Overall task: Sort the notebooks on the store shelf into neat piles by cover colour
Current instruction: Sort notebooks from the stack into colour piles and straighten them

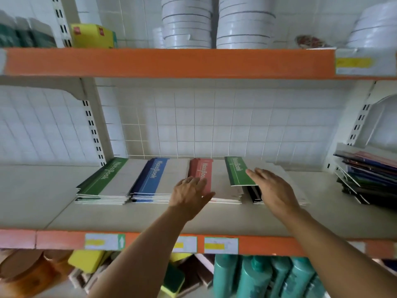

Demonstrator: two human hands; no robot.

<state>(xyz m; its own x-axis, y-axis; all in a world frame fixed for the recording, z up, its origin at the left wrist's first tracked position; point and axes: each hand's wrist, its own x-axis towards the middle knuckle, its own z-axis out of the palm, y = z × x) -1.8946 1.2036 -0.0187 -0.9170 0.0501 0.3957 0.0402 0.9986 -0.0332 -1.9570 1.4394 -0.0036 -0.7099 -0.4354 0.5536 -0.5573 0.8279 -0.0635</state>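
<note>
Several notebook piles lie side by side on the middle shelf. From the left: a green pile, a blue pile, a red pile, and a rightmost pile with a green notebook on top and black spines showing beneath. My left hand rests flat with straight fingers on the front of the red pile. My right hand lies flat on the rightmost pile, fingertips touching the green notebook's edge.
A slanted stack of mixed dark notebooks sits at the right end of the shelf. White plate stacks stand on the shelf above. Teal bottles and sponges fill the shelf below. Orange shelf edges frame the opening.
</note>
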